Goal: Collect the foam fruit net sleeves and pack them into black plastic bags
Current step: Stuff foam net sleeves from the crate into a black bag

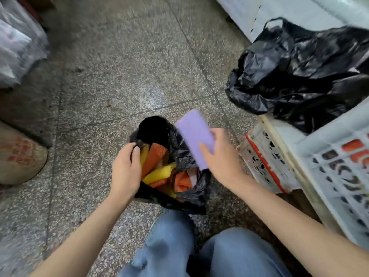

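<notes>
- The right hand (221,156) grips a flat, pale purple foam net sleeve (194,136), thumb across its face and fingers round its far edge; the sleeve is tilted over the bag's mouth, apparently to slide in end first;
- The left hand (125,168) pinches the rim of the small black plastic bag (185,154) standing on the speckled terrazzo floor (119,76); this likely keeps the limp mouth open and upright;
- Inside lie orange and yellow foam net sleeves (157,166), loosely crossed; the bag looks partly filled;
- To the right stands a white perforated plastic crate (329,156); a crumpled second black plastic bag (299,72) rests on it, probably kept within reach; its contents are hidden
</notes>
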Available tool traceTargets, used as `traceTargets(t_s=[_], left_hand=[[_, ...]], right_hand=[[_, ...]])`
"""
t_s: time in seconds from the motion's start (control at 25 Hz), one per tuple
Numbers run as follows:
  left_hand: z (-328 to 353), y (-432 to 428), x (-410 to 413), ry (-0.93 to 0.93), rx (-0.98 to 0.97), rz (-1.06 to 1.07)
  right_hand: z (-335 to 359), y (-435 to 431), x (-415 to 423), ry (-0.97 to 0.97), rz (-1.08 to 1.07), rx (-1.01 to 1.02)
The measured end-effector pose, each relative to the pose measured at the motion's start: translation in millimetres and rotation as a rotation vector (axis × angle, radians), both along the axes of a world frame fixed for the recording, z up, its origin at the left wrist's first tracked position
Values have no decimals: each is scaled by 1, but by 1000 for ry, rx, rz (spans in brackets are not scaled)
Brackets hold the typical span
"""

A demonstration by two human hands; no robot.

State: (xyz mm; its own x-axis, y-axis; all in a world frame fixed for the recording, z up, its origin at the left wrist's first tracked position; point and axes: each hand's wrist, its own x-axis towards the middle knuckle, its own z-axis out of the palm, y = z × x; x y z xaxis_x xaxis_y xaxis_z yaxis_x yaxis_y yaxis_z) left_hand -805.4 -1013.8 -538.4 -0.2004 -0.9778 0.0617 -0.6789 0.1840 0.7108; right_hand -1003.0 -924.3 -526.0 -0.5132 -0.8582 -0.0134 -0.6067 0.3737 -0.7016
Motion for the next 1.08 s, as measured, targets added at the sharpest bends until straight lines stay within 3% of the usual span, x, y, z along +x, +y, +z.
traceTargets(t_s=[0.16, 0.28, 0.4, 0.6, 0.72, 0.88, 1.0, 1.08], left_hand=[[9, 2, 8, 35, 45, 49], [16, 4, 17, 58, 56, 39], [21, 2, 25, 80, 94, 32], [31, 5, 24, 97, 120, 23], [41, 14, 14, 93, 112, -35], [56, 23, -2, 53, 66, -137], [70, 32, -18, 29, 17, -259], [76, 38, -32, 2, -8, -369]], right_hand=[[-2, -37, 49, 169, 366, 385], [-23, -48, 70, 107, 366, 393], [-32, -22, 74, 339, 406, 246], [-39, 39, 41, 631, 419, 563], [-31, 51, 14, 512, 352, 617], [4, 73, 5, 195, 155, 392], [33, 96, 7, 182, 87, 255], [45, 112, 1, 289, 81, 313]])
